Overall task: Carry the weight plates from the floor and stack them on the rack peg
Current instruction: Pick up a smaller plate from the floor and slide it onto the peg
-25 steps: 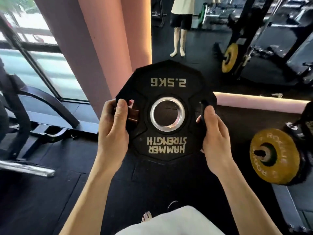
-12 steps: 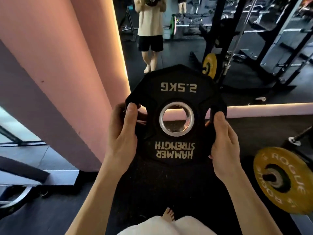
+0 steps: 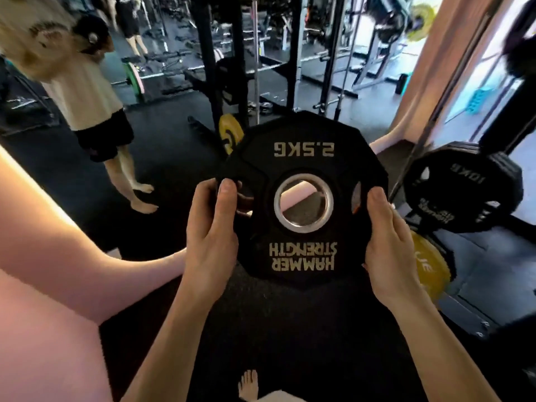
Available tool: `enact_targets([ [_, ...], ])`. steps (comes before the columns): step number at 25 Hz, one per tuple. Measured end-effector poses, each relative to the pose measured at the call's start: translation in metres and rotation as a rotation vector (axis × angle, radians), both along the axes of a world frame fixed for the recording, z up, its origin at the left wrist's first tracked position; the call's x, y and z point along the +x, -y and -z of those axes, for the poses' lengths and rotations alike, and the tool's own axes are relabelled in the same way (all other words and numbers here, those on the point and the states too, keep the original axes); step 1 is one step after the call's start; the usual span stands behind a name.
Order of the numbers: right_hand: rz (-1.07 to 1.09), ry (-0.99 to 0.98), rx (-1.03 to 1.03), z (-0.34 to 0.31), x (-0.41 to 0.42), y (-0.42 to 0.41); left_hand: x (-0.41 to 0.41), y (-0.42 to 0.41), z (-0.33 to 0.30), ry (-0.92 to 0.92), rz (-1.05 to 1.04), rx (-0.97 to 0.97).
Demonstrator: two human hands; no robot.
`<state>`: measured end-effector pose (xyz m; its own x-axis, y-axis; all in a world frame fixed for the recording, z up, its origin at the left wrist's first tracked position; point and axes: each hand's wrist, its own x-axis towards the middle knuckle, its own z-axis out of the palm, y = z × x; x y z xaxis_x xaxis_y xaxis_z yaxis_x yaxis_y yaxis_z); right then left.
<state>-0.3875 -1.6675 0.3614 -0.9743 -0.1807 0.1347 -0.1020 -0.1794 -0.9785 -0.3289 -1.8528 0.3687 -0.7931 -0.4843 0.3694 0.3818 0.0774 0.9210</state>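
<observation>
Here, both hands are gripping the small black plate [image 3: 301, 198] upright — left hand [image 3: 210, 242] at nine o'clock, right hand [image 3: 388, 245] at three — steadying it, presumably for carrying to the rack.

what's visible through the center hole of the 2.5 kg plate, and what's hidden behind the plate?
Through the hole of the plate, held by the left hand and right hand: a pink ledge strip and dark floor. The plate body covers the rest of the floor behind it.
</observation>
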Motion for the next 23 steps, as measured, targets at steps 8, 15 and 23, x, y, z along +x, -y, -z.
enact_targets([
  [8,0.558,-0.033,0.106,-0.029,-0.049,-0.008,-0.134,0.0,-0.038,-0.031,0.431,0.056],
  [15,0.833,-0.153,0.077,-0.087,-0.106,-0.067,-0.244,-0.074,-0.098,-0.154,0.629,0.036],
  [23,0.927,-0.397,0.215,-0.184,-0.209,-0.173,-0.364,-0.189,-0.194,-0.366,0.694,0.071],
])
